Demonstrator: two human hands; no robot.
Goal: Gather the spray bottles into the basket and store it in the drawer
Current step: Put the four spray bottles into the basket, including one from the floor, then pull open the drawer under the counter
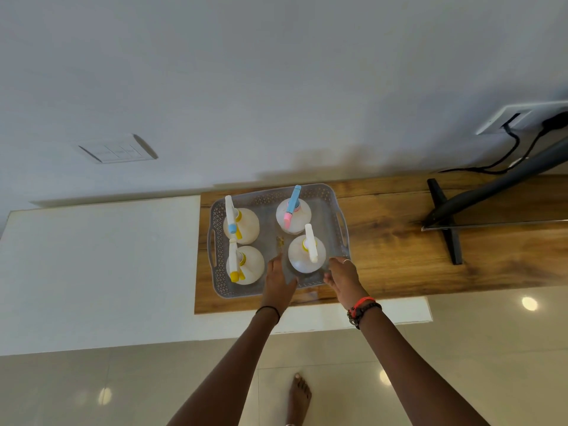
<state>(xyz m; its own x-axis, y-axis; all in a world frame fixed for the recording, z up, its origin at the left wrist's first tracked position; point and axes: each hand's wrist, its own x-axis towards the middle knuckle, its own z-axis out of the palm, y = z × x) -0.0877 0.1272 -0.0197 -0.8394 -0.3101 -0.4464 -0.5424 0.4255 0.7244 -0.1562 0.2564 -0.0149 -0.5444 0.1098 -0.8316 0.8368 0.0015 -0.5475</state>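
We look down on a grey perforated basket (pixel 335 199) that sits on the left end of a wooden counter (pixel 399 250); four spray bottles stand upright inside it, two on the left and two on the right, spaced apart so that their trigger heads do not clash. The near-right bottle (pixel 307 255), with a white head, stands just inside the near rim; the left hand (pixel 278 281) reaches over that rim with its fingers fairly straight along the bottle's left side, loose and closed on nothing; the right hand (pixel 341 278) curves about the bottle's right side at the basket's near corner, and we cannot tell whether it grips the bottle, the rim, or neither. We judge that the two hands flank this bottle to settle it upright, since a round body like this could tip. The gathering looks done; the basket is not yet lifted, and its side handles are untouched. No open drawer is in view. To the right, well apart, stands a television foot (pixel 445 222).
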